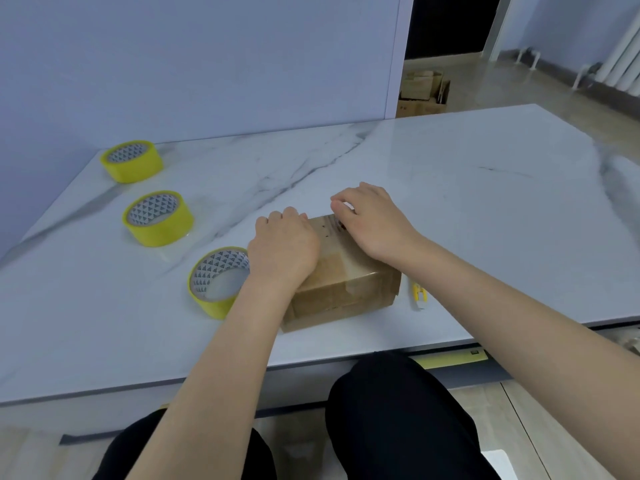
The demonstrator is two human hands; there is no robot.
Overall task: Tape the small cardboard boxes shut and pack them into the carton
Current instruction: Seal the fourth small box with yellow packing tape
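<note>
A small brown cardboard box [341, 289] lies on the marble table near the front edge, with clear tape over its top and near side. My left hand [282, 245] rests on the box's left top, fingers curled over the far left edge. My right hand [370, 221] lies on the far right top, fingers bent down over the far edge. What the fingertips touch is hidden. Three yellow tape rolls stand to the left: the nearest roll [216, 280] is beside my left wrist, a middle roll [157, 218] and a far roll [131, 161] are further back.
A small yellow and white cutter [419, 294] lies just right of the box. The white marble table [485, 202] extends right and back. Open cartons [424, 93] stand on the floor behind the table, beside a partition wall. My knees are under the front edge.
</note>
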